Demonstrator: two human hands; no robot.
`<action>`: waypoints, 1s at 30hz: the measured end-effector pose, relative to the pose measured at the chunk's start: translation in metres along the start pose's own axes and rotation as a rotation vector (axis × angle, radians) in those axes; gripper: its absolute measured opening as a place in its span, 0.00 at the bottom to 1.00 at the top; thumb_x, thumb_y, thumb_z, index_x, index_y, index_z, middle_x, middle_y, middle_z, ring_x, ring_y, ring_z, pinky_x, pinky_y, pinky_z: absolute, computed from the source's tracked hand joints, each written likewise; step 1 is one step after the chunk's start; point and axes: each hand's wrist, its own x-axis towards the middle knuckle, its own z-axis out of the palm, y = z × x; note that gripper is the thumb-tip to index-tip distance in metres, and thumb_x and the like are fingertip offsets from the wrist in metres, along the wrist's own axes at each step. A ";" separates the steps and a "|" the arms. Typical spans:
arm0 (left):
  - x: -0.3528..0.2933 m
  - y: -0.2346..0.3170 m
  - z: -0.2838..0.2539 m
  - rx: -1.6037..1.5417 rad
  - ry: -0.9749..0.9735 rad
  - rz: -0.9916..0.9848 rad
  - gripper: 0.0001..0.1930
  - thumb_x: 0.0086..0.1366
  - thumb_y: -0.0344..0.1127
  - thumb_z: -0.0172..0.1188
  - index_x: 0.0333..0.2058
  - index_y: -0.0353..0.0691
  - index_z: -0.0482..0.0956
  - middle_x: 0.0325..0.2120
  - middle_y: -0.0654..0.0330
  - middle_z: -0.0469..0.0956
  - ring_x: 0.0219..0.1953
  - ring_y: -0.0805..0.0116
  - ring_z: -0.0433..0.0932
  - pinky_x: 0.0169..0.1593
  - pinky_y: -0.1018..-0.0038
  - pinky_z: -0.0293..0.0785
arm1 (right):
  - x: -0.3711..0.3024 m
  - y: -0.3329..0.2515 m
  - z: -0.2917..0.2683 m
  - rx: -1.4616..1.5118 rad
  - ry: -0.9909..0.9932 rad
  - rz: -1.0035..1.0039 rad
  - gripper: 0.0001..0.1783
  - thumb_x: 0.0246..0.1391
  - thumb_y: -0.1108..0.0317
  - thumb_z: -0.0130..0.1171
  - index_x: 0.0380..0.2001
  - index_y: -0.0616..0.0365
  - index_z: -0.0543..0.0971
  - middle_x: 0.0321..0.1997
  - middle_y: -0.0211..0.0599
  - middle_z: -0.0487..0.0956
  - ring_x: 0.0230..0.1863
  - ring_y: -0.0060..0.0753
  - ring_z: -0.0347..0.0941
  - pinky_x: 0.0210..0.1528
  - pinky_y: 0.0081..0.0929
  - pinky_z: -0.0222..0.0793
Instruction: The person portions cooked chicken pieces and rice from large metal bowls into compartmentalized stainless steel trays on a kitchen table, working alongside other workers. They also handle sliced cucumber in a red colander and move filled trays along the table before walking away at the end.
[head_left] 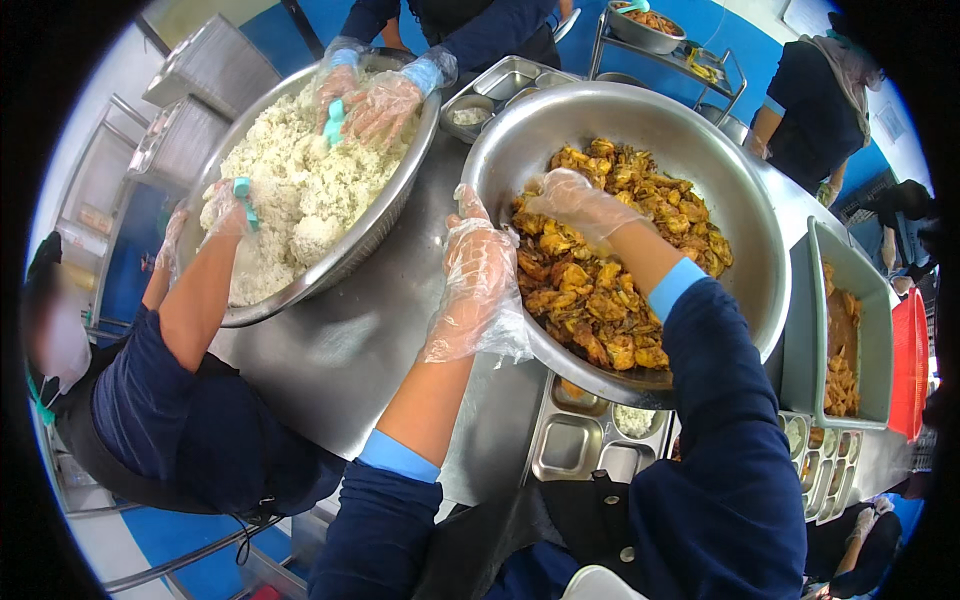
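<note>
My left hand (476, 262), in a loose clear plastic glove, grips the near left rim of a large steel bowl (740, 190) heaped with fried brown chicken pieces (590, 290). My right hand (580, 205), also gloved, reaches into that bowl with its fingers down among the pieces; whether it holds one I cannot tell. Both my sleeves are dark blue with light blue cuffs. A steel compartment tray (580, 450) lies partly under the bowl's near edge, with a little rice in one compartment.
To the left stands a second big bowl of white rice (290, 190), where two other people's gloved hands (375, 100) work with small teal scoops. A rectangular steel pan of fried food (845, 340) and more trays (825, 465) sit right. Another person stands far right.
</note>
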 end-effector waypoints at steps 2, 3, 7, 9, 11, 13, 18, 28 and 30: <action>0.001 -0.001 0.001 -0.009 -0.006 -0.005 0.40 0.66 0.31 0.53 0.75 0.34 0.50 0.61 0.21 0.67 0.61 0.30 0.74 0.66 0.54 0.71 | -0.004 -0.012 0.004 0.111 -0.077 0.019 0.25 0.60 0.58 0.62 0.59 0.53 0.79 0.61 0.50 0.79 0.61 0.50 0.76 0.63 0.44 0.73; 0.001 -0.001 0.001 0.006 0.001 0.000 0.41 0.66 0.33 0.56 0.75 0.34 0.49 0.60 0.24 0.68 0.59 0.32 0.75 0.63 0.54 0.73 | -0.005 -0.015 0.003 0.217 -0.084 0.062 0.26 0.59 0.59 0.62 0.60 0.54 0.79 0.61 0.50 0.79 0.62 0.50 0.76 0.62 0.44 0.73; 0.000 -0.003 0.002 0.003 0.030 0.016 0.44 0.68 0.38 0.62 0.75 0.33 0.48 0.56 0.29 0.71 0.54 0.35 0.79 0.58 0.53 0.78 | -0.007 -0.009 -0.012 0.628 -0.030 0.160 0.23 0.61 0.64 0.61 0.59 0.56 0.79 0.57 0.40 0.81 0.56 0.43 0.77 0.61 0.40 0.72; 0.000 -0.002 0.001 -0.013 0.044 0.036 0.44 0.68 0.37 0.62 0.75 0.32 0.48 0.55 0.29 0.71 0.54 0.35 0.79 0.57 0.53 0.78 | -0.010 0.000 -0.021 1.175 -0.032 0.258 0.22 0.64 0.66 0.59 0.60 0.56 0.78 0.57 0.34 0.80 0.53 0.38 0.77 0.65 0.37 0.70; -0.001 -0.001 -0.001 0.000 0.031 0.042 0.43 0.68 0.37 0.61 0.75 0.32 0.48 0.55 0.29 0.71 0.54 0.35 0.79 0.57 0.53 0.78 | -0.018 0.009 -0.028 1.239 -0.036 0.162 0.22 0.65 0.68 0.58 0.61 0.57 0.77 0.58 0.37 0.80 0.54 0.37 0.77 0.64 0.38 0.71; -0.002 0.000 -0.002 -0.036 -0.003 0.011 0.41 0.66 0.32 0.57 0.75 0.33 0.49 0.58 0.26 0.70 0.56 0.34 0.78 0.61 0.54 0.76 | -0.031 0.017 -0.034 1.375 -0.044 0.090 0.23 0.66 0.69 0.56 0.63 0.58 0.75 0.59 0.40 0.79 0.59 0.37 0.76 0.65 0.40 0.71; -0.002 0.000 0.006 -0.017 0.058 0.013 0.38 0.68 0.32 0.55 0.74 0.33 0.52 0.56 0.27 0.72 0.55 0.34 0.78 0.61 0.54 0.75 | -0.058 0.036 -0.034 1.191 -0.001 -0.053 0.24 0.67 0.70 0.50 0.65 0.53 0.74 0.66 0.37 0.76 0.66 0.44 0.73 0.68 0.41 0.68; -0.009 0.015 0.031 -0.048 -0.059 0.096 0.41 0.63 0.24 0.52 0.74 0.25 0.48 0.55 0.22 0.72 0.53 0.40 0.80 0.55 0.55 0.81 | -0.058 0.016 -0.005 1.511 0.093 0.291 0.27 0.68 0.58 0.59 0.65 0.58 0.72 0.56 0.40 0.78 0.50 0.33 0.78 0.48 0.34 0.79; -0.009 0.012 0.041 -0.088 0.090 0.120 0.38 0.66 0.24 0.49 0.74 0.28 0.49 0.51 0.30 0.76 0.49 0.42 0.82 0.54 0.56 0.80 | -0.075 -0.004 -0.010 1.328 0.062 0.211 0.27 0.67 0.59 0.60 0.66 0.55 0.72 0.52 0.37 0.79 0.47 0.29 0.76 0.46 0.31 0.75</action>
